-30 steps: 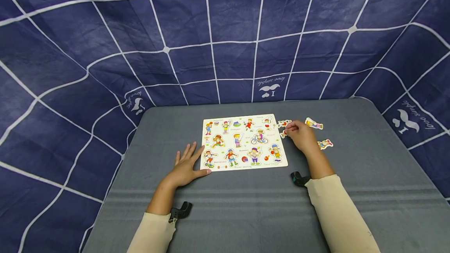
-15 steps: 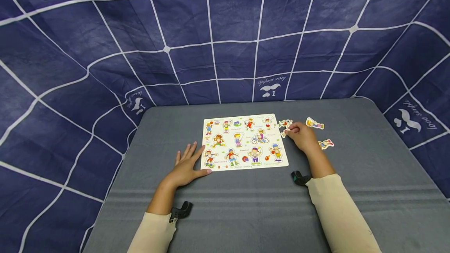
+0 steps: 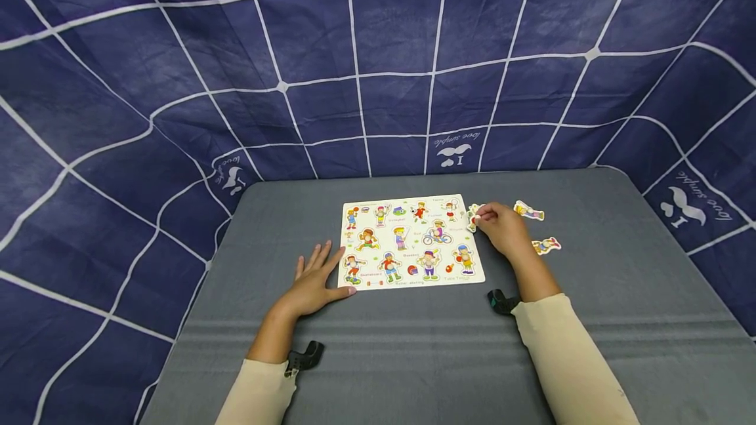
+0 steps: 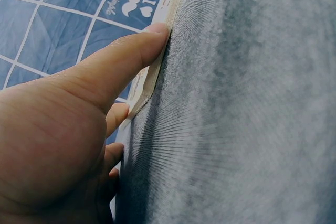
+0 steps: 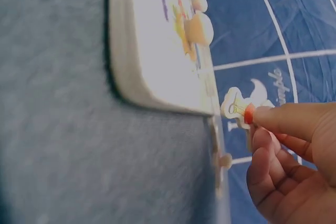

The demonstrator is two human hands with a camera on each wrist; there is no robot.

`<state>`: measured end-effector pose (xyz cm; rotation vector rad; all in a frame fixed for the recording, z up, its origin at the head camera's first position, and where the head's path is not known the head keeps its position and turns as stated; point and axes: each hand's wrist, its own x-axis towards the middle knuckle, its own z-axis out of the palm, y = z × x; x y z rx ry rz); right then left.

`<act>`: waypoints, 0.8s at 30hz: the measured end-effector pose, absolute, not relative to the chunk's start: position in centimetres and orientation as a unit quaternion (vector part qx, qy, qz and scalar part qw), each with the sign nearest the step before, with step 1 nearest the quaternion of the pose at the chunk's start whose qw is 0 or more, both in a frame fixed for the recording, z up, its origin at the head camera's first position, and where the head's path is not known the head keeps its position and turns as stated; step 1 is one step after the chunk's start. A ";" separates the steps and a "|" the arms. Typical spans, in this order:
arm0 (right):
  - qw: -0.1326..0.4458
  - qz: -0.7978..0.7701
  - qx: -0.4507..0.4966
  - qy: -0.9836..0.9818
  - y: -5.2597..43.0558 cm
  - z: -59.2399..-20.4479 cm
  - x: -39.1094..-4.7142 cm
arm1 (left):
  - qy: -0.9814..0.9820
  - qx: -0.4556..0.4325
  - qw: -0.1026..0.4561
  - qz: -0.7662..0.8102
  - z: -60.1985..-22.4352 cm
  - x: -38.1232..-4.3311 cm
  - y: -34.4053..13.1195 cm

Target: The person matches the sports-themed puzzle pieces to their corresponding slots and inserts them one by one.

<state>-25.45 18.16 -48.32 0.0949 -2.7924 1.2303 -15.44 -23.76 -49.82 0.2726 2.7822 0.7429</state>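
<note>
1. Puzzle piece [image 5: 232, 100], just beside the board's [image 3: 386, 246] right edge, pinched in the right hand [image 3: 504, 228]: likely light, stiff.
2. Red part [image 5: 249, 114] probably suits a pinch.
3. Left hand [image 3: 312, 287], fingers spread, touches the board.

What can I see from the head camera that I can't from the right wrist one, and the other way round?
Only the head view: the left hand at the board, the cream sleeves and the black wrist devices.

Only the right wrist view: the board's thick side up close, and knobs in profile, standing out from it.

Both: the right hand pinching a piece beside the board, the grey table and the blue curtain.
</note>
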 end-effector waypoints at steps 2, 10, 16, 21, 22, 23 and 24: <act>0.040 0.397 0.039 -0.916 17.7 -48.0 -25.7 | 0.954 0.094 0.124 0.256 -49.8 -15.4 -23.7; 0.034 0.362 0.073 -0.929 15.7 -46.7 -27.5 | 0.954 0.093 0.119 0.257 -49.8 -15.4 -23.8; 0.031 0.345 0.102 -0.932 14.4 -46.5 -28.7 | 0.954 0.092 0.121 0.259 -49.7 -15.4 -23.8; 0.012 0.323 0.114 -0.939 13.7 -46.6 -29.2 | 0.955 0.092 0.122 0.256 -49.8 -15.5 -23.8; 0.008 0.320 0.116 -0.940 13.6 -46.6 -29.3 | 0.955 0.092 0.121 0.255 -49.9 -15.4 -23.7; 0.005 0.320 0.118 -0.940 13.5 -46.6 -29.4 | 0.955 0.092 0.120 0.255 -49.9 -15.4 -23.7; 0.002 0.318 0.119 -0.940 13.5 -46.7 -29.5 | 0.955 0.092 0.118 0.255 -49.9 -15.4 -23.7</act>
